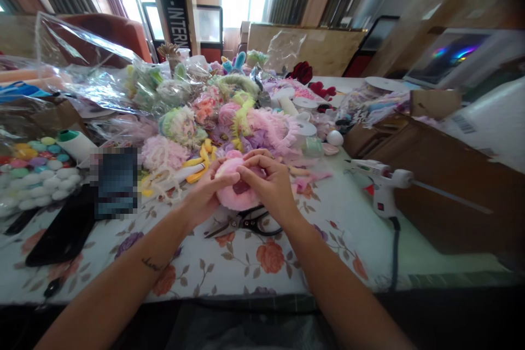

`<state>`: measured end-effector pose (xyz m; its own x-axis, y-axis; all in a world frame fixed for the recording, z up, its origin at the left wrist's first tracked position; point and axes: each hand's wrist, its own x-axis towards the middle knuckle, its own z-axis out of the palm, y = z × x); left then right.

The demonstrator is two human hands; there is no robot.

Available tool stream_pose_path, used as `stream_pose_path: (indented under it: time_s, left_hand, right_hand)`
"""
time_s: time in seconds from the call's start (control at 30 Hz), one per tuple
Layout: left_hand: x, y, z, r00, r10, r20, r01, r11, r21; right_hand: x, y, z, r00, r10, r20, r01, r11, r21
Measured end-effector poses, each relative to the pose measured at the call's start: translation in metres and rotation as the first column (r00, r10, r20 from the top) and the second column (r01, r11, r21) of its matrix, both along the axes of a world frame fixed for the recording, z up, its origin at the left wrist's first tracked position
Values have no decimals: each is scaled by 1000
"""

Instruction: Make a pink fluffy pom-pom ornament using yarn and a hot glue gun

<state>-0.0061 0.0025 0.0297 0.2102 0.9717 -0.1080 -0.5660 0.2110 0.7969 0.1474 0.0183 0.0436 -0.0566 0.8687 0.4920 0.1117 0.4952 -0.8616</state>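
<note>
Fluffy piece, pale pink, rounded, darker centre

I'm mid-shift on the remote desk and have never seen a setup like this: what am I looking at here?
There is no machine here, just a person's two bare hands. The single picture comes from a camera worn on the head, looking forward and down, so the forearms rise from the bottom edge.

The left hand and right hand together hold a round, fluffy pink piece with a darker centre. Beneath it, black-handled metal scissors lie on a white flower-patterned tablecloth. Beyond is a pastel heap of soft craft materials; to the right, a white glue gun.
</note>
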Motion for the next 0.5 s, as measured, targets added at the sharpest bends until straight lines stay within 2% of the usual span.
stream_pose_path:
  time_s: [0.5]
  left_hand:
    - [1, 2, 2, 1000, 6, -10, -7, 999, -35]
  right_hand:
    - [2, 7, -4, 999, 31, -7, -31, 999, 12]
